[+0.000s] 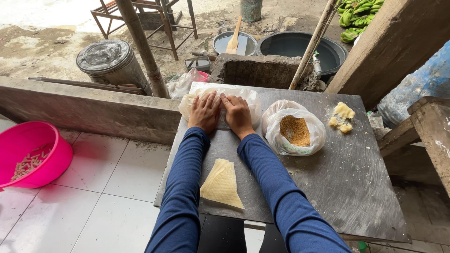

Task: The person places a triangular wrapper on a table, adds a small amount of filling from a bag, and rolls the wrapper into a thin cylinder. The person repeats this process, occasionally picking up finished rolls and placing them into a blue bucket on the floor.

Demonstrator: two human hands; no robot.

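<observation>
**Two hands pressed flat on a plastic bag at the far edge of a metal table**

A clear plastic bag (220, 100) with pale contents lies at the far edge of a grey metal table (347, 187). Both hands rest on top of it, side by side, thumbs nearly touching. The left hand (205, 112) lies palm down with fingers stretched out and slightly spread, not gripping anything. The right hand (237, 114) lies the same way, open and flat on the bag. Both arms wear long dark blue sleeves (185, 187) that run from the bottom of the view up to the bag.

Between the forearms, nearer the person, a stack of pale yellow triangular sheets (221, 184) lies on the table, apart from the hands. Just to the right of the right hand sits a second plastic bag (294, 127), open at the top, holding golden-brown crumbs. Farther right, near the table's far corner, lies a small heap of yellow lumps (342, 116).

To the left of the table, on a white tiled floor (112, 187), stands a bright pink basin (32, 154) with small pale pieces in the bottom. A low concrete wall (93, 107) runs behind the floor and meets the table. Beyond the wall, on muddy ground, stand a round metal drum with a lid (110, 58), a large dark tub (300, 47), and a smaller pan with a wooden paddle (233, 40) resting in it. A bunch of green bananas (358, 11) shows at the top right.
</observation>
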